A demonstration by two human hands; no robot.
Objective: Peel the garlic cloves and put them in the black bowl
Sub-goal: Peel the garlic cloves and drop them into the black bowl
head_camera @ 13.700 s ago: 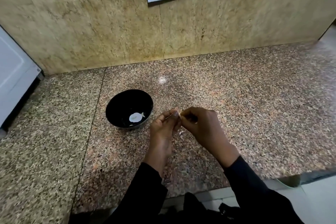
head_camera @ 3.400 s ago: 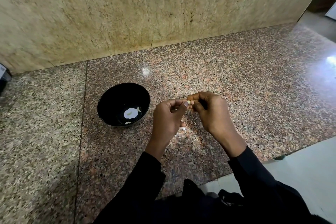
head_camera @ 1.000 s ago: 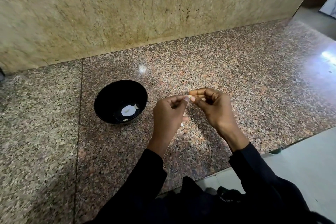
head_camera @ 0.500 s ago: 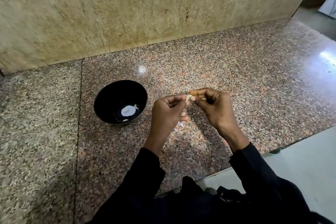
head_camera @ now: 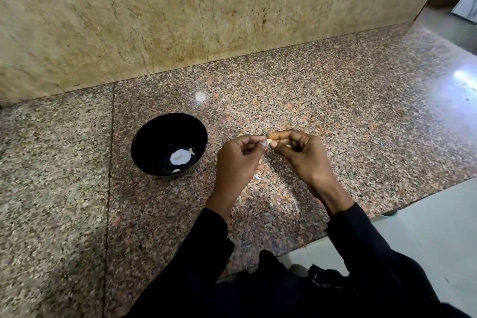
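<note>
Pale garlic clove (head_camera: pixel 269 141) pinched btwn left hand (head_camera: pixel 238 160) & right hand (head_camera: pixel 304 155), unchanged, black bowl (head_camera: pixel 144 152) unmoved.

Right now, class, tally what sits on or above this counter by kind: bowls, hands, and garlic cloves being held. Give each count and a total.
Black bowl: 1
Hands: 2, the left hand and the right hand
Garlic clove pinched between the two hands: 1
Total: 4
Pale bits lie in the bowl; too small to count surely.
</note>
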